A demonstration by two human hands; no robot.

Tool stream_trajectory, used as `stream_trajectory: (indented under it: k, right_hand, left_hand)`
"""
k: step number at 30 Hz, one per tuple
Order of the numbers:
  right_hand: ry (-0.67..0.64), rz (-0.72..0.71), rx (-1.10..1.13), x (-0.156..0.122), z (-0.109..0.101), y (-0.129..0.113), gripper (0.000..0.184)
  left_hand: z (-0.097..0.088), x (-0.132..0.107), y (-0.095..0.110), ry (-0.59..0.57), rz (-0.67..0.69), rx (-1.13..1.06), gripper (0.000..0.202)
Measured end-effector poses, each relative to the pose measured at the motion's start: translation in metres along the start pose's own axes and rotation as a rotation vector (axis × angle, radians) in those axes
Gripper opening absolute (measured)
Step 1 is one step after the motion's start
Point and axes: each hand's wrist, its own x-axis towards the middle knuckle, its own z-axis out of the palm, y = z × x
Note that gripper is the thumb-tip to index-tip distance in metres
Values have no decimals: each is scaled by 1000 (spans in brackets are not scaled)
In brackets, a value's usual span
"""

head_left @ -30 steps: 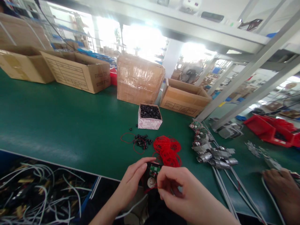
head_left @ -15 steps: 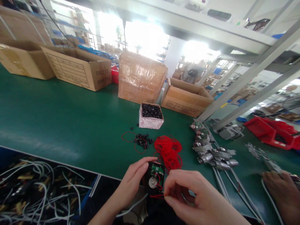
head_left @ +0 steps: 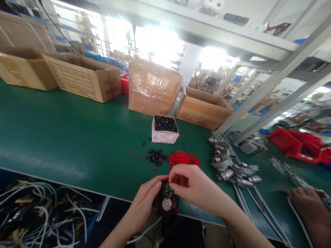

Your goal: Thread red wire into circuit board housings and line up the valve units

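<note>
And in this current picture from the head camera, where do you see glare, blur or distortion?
Head view, top: bright white windows overexposed; head view, left: pale glare on the smooth green tabletop; head view, right: slanted grey metal posts, perhaps partly lens distortion; head view, bottom: small black case with green circuit board slightly soft, fine details unclear.

A black housing [head_left: 165,212] shows a green circuit board [head_left: 168,188] and red wires [head_left: 177,204]; the desk [head_left: 90,137] is green, the carton [head_left: 73,80] brown with a dark printed grid.
</note>
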Motion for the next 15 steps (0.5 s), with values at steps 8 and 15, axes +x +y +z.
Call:
stream_trajectory:
  k: [8,15]
  right_hand:
    - [-59,55,120,-22,0,-15,14]
    - [-59,44,84,-33,3,-27,16]
  left_hand:
    - [-1,0,2,-26,36,-4,48]
    - [-1,-1,0,-21,24,6,47]
